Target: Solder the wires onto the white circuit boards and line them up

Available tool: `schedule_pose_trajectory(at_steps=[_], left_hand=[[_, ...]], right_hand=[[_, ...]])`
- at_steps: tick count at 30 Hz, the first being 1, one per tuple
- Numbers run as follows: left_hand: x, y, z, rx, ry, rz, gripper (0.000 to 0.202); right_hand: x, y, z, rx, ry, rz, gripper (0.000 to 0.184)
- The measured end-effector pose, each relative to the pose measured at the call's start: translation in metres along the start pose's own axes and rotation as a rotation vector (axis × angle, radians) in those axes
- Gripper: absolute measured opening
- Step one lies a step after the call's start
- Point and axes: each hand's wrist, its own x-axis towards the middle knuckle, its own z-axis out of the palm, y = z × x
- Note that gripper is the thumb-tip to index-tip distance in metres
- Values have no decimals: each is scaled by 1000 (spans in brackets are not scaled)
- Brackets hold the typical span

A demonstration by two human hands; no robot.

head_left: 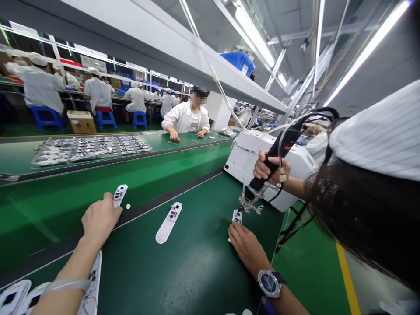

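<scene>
My left hand [100, 216], with a pale bangle on its wrist, reaches over the green conveyor belt at the left. Its fingers are closed on one end of a white oblong plastic housing [121, 192] with small electronics inside. Beside the thumb lies a small round white piece [128, 206]. A similar open housing with a circuit board and wires [169, 222] rests on the green worktop [197, 267]. More white housings [15, 295] lie below my forearm at lower left, partly hidden by it. My right hand is out of view.
At right a capped co-worker's hand [271, 168] grips a black electric screwdriver [277, 153] over a housing [236, 217] held by their watch-wearing hand [246, 245]. A white machine [243, 153] stands behind. Across the belt, trays of parts [92, 148] and a seated person [192, 116].
</scene>
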Motion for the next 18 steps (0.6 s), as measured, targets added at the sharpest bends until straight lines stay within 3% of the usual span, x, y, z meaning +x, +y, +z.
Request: schedule_pose_trajectory(at_steps=[8,13,18], left_hand=[[-16,15,-16,-153,21,-40,38],[-70,34,-20,18,47,155,28],[-125,33,1,135,61,368,27]], right_hand=[[-1,0,-1,6,-10,-3,37],[0,1,-4,11,-12,-3,38],[2,1,-4,31,1,-7,36]])
